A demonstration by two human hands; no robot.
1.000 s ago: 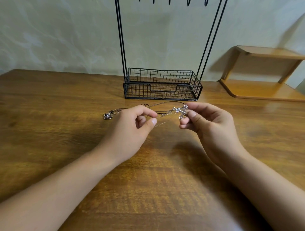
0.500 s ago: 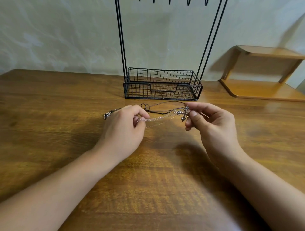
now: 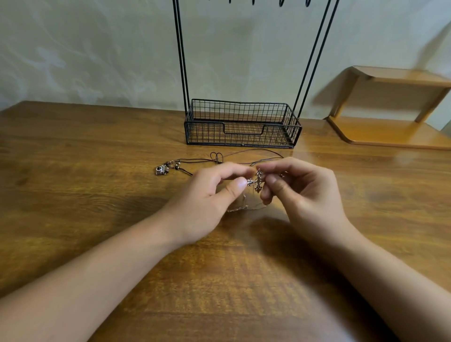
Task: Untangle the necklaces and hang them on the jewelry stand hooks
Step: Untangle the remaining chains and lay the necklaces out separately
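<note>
Hands: the left hand (image 3: 207,195) and right hand (image 3: 302,190) meet just above the table (image 3: 97,219), each pinching the silver cross pendant (image 3: 257,181) between thumb and fingertips.
Chain: a thin silver chain (image 3: 238,208) droops from the pendant and touches the wood; it looks light, limp and slippery, likely to snag, so the stiff pendant seems the surest hold.
Cord necklace: a dark cord (image 3: 244,156) lies on the table just beyond the hands, ending at a small metal charm (image 3: 161,169) to the left.
Count: two necklaces, neither hung.
Stand: one black wire stand with a basket base (image 3: 241,123) further back; its hooks (image 3: 281,2) are barely in view.
</note>
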